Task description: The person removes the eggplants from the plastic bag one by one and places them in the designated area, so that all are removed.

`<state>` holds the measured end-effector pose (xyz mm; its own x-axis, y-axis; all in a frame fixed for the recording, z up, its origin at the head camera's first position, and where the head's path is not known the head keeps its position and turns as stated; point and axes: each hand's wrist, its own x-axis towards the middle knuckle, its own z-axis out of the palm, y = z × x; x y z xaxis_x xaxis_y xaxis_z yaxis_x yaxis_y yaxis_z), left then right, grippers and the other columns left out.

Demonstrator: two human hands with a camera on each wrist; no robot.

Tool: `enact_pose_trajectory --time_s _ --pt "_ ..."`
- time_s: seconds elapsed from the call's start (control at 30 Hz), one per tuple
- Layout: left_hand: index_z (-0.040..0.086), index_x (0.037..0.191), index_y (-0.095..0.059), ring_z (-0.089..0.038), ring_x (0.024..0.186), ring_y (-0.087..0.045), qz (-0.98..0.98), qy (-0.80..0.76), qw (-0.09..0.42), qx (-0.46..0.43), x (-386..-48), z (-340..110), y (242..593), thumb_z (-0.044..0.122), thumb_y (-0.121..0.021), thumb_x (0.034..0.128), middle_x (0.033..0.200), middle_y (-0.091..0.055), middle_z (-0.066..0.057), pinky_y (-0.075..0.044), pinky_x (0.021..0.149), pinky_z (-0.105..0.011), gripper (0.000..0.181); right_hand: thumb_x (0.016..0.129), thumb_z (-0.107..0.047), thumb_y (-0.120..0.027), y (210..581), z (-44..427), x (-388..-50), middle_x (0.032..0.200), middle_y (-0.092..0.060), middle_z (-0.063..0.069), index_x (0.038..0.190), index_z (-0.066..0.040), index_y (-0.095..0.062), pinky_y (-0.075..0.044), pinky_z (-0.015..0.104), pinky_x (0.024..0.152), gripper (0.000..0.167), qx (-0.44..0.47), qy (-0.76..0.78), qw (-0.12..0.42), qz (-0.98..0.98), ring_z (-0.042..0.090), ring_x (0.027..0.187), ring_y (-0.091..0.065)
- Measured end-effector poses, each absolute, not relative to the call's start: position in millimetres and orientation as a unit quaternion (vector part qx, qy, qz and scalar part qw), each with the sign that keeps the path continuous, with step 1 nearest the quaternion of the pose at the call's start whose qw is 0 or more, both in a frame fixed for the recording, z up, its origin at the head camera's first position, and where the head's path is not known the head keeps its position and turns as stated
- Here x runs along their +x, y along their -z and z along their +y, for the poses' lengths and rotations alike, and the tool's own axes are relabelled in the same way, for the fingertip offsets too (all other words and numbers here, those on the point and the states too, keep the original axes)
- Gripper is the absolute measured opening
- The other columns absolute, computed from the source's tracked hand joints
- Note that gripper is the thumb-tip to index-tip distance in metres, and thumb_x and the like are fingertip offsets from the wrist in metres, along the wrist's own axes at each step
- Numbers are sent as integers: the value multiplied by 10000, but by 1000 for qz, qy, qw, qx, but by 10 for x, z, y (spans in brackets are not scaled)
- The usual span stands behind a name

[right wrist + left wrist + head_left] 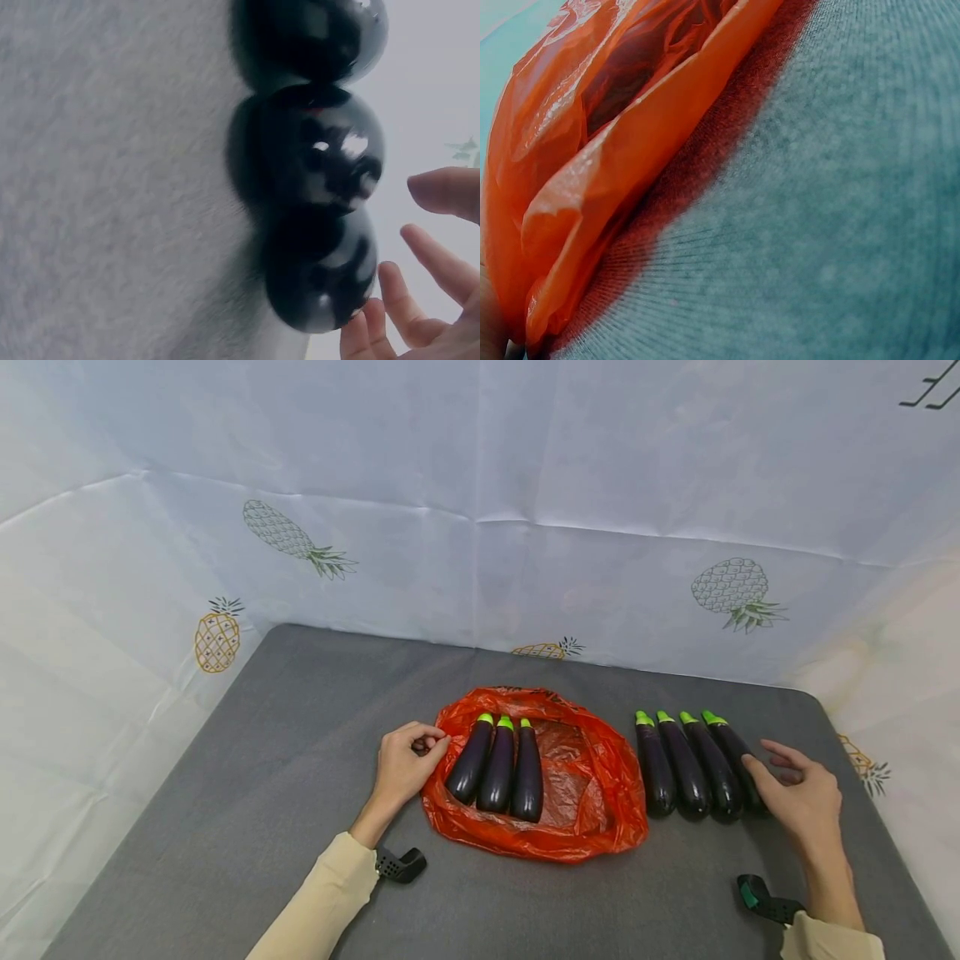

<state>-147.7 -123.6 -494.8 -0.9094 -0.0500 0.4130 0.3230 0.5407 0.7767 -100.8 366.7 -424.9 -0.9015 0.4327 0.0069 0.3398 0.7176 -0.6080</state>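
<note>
A red plastic bag (600, 793) lies with its mouth spread wide, and three eggplants (498, 772) rest side by side in its left part. My left hand (401, 767) pinches the bag's left rim; in the left wrist view the gathered orange-red plastic (630, 165) meets a fingertip at the lower left edge. To the right of the bag, several more eggplants (691, 768) form a row, green caps away from me. My right hand (808, 797) is at the rightmost eggplant (322, 274), fingers spread apart, the lower fingertips by its rounded end. Whether they press on it I cannot tell.
Everything lies on a grey cloth-covered table (285, 777). A pale curtain (420, 577) printed with pineapples hangs behind and along both sides. Black wrist-worn devices (402, 865) sit on both wrists, close above the tabletop.
</note>
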Motion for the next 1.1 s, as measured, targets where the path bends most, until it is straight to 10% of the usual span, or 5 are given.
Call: enact_pose_trajectory --time_s 0.37,0.53,1.1 --pt "89 807 -769 -84 626 -551 -857 471 195 -77 -1469 -1242 4947 88 -817 841 694 -637 -21 -495 618 -207 59 946 -375 -694 4090 3414 -1010 1051 -627 -137 1402 -154 -630 -389 174 733 511 -227 -345 133 -901 -98 885 -431" --pt "88 810 -769 -81 628 -552 -856 473 195 -79 -1466 -1240 4945 88 -817 841 696 -638 -21 -497 620 -205 57 943 -352 -711 4012 3323 -993 900 -494 -391 1392 -146 -637 -392 85 721 500 -204 -371 148 -894 -145 865 -466" --pt "88 800 -764 -77 627 -544 -854 475 198 -82 -1475 -1243 4955 83 -816 839 694 -636 -24 -486 613 -204 65 958 -322 -704 3845 3120 -961 915 -541 -381 1358 -158 -667 -405 62 724 434 -173 -403 166 -883 -141 858 -522"
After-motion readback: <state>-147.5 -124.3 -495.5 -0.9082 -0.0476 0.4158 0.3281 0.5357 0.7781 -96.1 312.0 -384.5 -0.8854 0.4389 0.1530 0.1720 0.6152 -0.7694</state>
